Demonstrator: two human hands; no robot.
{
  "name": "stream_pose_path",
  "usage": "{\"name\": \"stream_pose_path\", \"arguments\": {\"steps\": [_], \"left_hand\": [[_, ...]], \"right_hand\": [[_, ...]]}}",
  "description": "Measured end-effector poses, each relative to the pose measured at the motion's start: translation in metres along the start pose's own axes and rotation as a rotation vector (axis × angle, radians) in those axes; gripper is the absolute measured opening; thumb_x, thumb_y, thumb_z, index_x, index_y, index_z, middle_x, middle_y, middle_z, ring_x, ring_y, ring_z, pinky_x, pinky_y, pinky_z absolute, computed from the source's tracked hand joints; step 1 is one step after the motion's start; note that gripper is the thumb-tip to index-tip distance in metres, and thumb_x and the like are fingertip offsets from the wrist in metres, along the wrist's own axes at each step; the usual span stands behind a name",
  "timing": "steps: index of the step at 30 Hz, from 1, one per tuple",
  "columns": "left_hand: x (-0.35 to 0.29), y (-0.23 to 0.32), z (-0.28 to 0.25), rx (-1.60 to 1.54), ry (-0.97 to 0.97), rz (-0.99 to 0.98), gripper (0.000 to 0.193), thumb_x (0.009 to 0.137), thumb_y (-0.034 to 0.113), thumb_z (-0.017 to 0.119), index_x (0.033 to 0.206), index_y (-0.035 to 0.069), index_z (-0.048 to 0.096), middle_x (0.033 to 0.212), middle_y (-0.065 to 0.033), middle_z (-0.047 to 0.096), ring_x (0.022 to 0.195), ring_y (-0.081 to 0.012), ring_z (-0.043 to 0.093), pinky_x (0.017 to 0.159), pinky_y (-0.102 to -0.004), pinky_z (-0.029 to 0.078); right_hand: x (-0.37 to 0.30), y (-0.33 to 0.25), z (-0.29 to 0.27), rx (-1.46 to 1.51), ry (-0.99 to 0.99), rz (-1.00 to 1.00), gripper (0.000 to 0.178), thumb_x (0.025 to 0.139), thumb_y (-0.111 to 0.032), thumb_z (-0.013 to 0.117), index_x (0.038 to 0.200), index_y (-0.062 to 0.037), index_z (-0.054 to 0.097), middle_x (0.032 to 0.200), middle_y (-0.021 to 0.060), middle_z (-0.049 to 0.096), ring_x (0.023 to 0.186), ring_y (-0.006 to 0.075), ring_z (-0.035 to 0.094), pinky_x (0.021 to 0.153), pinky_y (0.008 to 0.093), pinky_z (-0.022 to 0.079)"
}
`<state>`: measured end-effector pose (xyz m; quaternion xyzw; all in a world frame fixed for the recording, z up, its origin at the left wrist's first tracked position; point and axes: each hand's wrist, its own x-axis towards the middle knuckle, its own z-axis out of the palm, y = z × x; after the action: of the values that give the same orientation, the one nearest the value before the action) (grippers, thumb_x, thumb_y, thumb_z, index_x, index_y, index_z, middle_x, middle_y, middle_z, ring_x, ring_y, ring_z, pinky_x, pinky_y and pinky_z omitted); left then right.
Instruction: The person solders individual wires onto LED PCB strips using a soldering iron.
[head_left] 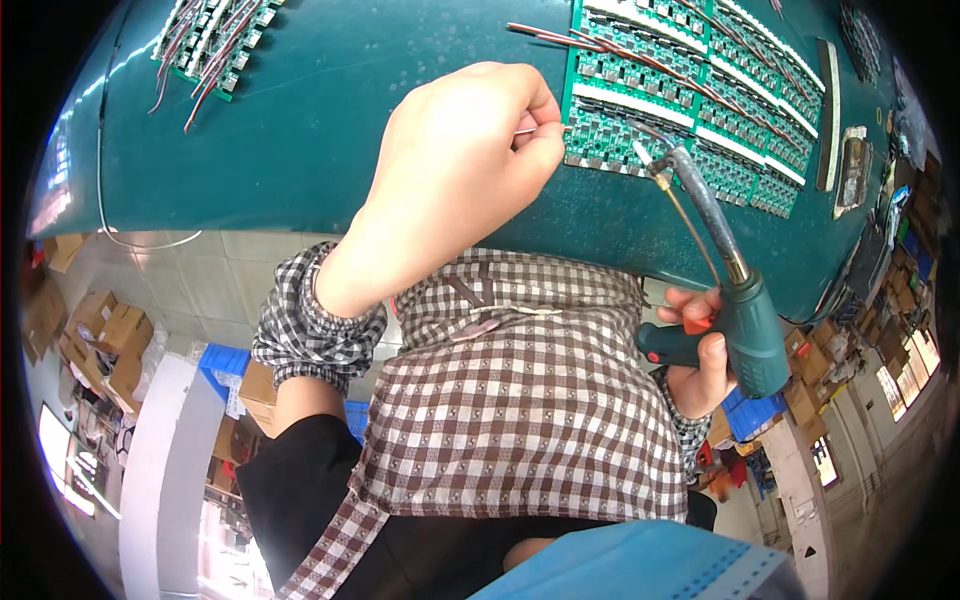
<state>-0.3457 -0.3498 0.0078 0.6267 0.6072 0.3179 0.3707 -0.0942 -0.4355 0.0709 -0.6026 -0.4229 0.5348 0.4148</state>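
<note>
My left hand [455, 150] is closed in a pinch on a thin wire [525, 131] at the left edge of a green circuit board panel [625, 150]. The wire's far end by the board is too small to make out. In my right hand [700, 350] is a green soldering gun [755, 335], its grip and orange trigger under my fingers. A thin brass tube runs along its grey barrel to the tip, which points at the panel's near rows. Whether the tip touches the board I cannot tell. Red, black and white wires [650, 62] lie across the panel.
More wired boards [215, 40] lie at the far left of the green table [300, 100]. Right of the panel are a long grey bar [828, 115] and a small dark block [853, 170]. A thin cable [103, 180] hangs over the left side. Cardboard boxes [115, 330] stand beyond.
</note>
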Motion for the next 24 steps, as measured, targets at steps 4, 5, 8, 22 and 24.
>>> {"name": "stream_pose_path", "arguments": {"steps": [4,5,8,22,24], "left_hand": [[0.003,0.001,0.002,0.043,0.009,0.022,0.005,0.074,0.002,0.065,0.078,0.001,0.062,0.069,-0.004,0.059,0.061,-0.0086,0.055,0.055,-0.0219,0.045],[0.003,0.001,0.003,0.042,0.009,0.023,0.005,0.074,0.002,0.065,0.078,0.001,0.062,0.069,-0.004,0.059,0.061,-0.0086,0.055,0.055,-0.0219,0.045],[0.002,0.001,0.004,-0.07,-0.018,-0.01,0.005,0.073,0.002,0.064,0.077,0.001,0.061,0.068,-0.0046,0.059,0.06,-0.0094,0.056,0.056,-0.0224,0.046],[0.008,0.0,0.003,-0.037,-0.023,0.006,0.003,0.073,0.003,0.063,0.074,0.001,0.061,0.064,-0.0033,0.058,0.057,-0.008,0.054,0.055,-0.0221,0.045],[0.008,-0.001,0.002,-0.032,-0.028,0.006,0.003,0.072,0.003,0.063,0.074,0.001,0.061,0.063,-0.0032,0.057,0.057,-0.0078,0.054,0.055,-0.0221,0.045]], "right_hand": [[-0.004,0.0,0.002,-0.063,-0.011,0.02,0.048,0.088,-0.027,0.062,0.119,0.0076,0.049,0.094,0.0159,0.058,0.091,0.0333,0.064,0.072,0.0417,0.059],[-0.004,0.0,0.001,-0.064,-0.011,0.02,0.048,0.088,-0.027,0.062,0.119,0.0076,0.049,0.094,0.0159,0.058,0.091,0.0333,0.064,0.072,0.0417,0.059],[-0.006,0.0,0.0,-0.089,-0.031,0.015,0.047,0.088,-0.025,0.062,0.118,0.0087,0.049,0.094,0.0162,0.058,0.092,0.0335,0.064,0.073,0.0419,0.059],[-0.008,-0.009,0.008,-0.249,-0.089,0.091,0.043,0.087,-0.022,0.063,0.114,0.0085,0.051,0.095,0.0162,0.058,0.088,0.0295,0.064,0.078,0.0409,0.056],[-0.009,-0.011,0.01,-0.27,-0.085,0.096,0.042,0.087,-0.022,0.063,0.113,0.0085,0.052,0.095,0.0165,0.059,0.088,0.0294,0.064,0.078,0.0408,0.055]]}}
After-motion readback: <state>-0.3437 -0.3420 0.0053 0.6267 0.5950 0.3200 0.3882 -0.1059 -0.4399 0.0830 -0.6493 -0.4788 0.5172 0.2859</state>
